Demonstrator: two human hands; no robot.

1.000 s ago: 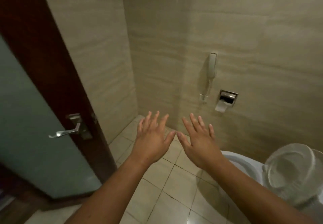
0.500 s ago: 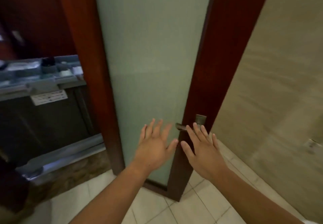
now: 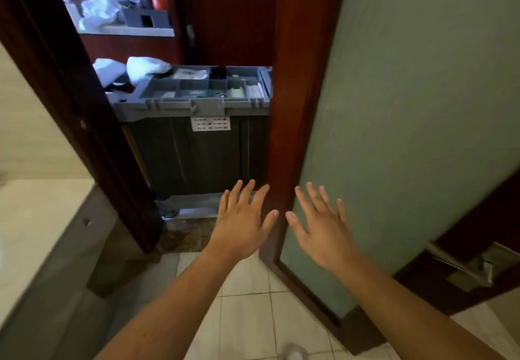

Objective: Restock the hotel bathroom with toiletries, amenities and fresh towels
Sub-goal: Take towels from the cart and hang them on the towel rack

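Mostly blurred, the cart (image 3: 197, 134) sits half-hidden by the door (image 3: 408, 106); both hands' fingers (image 3: 247, 193) spread.

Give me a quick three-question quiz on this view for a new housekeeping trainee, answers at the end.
1. True or false: the left hand and the right hand are both empty, with fingers spread.
2. The cart stands: A) on the bathroom tiles; B) beyond the doorway; C) on the counter.
3. Fill in: the grey tray on top of the cart is split into ____.
Key: 1 true; 2 B; 3 compartments.
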